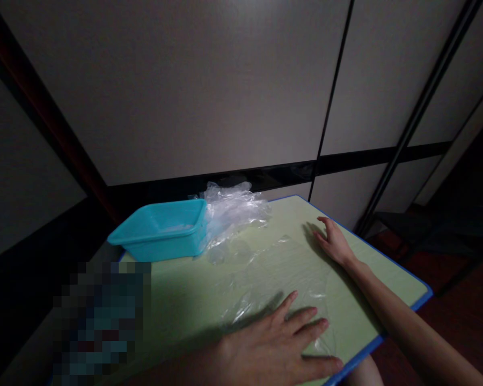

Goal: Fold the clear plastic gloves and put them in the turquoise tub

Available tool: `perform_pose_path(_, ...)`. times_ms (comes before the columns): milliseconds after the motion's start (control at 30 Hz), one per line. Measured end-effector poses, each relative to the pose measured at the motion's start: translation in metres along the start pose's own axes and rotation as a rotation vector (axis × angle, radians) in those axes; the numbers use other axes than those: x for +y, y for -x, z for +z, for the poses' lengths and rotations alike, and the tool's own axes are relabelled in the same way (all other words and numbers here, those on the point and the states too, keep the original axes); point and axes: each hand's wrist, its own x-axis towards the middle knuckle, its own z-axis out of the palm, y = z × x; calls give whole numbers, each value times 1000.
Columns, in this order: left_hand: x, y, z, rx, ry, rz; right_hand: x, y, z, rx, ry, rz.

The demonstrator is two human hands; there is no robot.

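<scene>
A clear plastic sheet or bag (282, 273) lies spread flat on the pale green table (177, 289). My left hand (282, 343) rests palm down on its near edge, fingers stretched out and apart. My right hand (333, 241) lies flat on the sheet's far right corner, fingers spread too. Neither hand grips anything. A heap of crumpled clear plastic (233, 212) sits at the far side of the table, just beyond the spread sheet.
A turquoise plastic tub (161, 233) stands at the far left of the table, touching the plastic heap. The table has a blue rim (422, 297). A pixelated patch covers the near left. Grey wall panels rise behind; dark floor lies to the right.
</scene>
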Motion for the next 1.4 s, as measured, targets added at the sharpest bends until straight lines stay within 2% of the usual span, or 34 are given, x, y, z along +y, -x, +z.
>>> perform_pose_path(233, 6, -1, -8, 0, 19, -10, -2, 0, -1, -19, -18, 2)
perform_pose_path(500, 9, -5, -3, 20, 43, -47, -5, 0, -3, -67, -33, -5)
perform_pose_path(600, 8, -6, -4, 60, 74, -102, -7, 0, -4, -88, -47, -17)
perform_pose_path(733, 6, -6, 5, 185, 206, -256, -11, 0, -6, -135, -80, -44)
perform_pose_path(933, -2, -8, 25, 395, 365, -571, -13, -1, -10, -208, -125, -75)
perform_pose_path(1133, -3, -10, 27, 443, 574, -813, -15, -1, -12, -248, -156, -76)
perform_pose_path(1233, -1, -13, 25, 427, 575, -794, -15, -2, -13, -258, -167, -78)
perform_pose_path(1400, 4, -25, 24, 375, 409, -559, -16, -2, -12, -278, -178, -87)
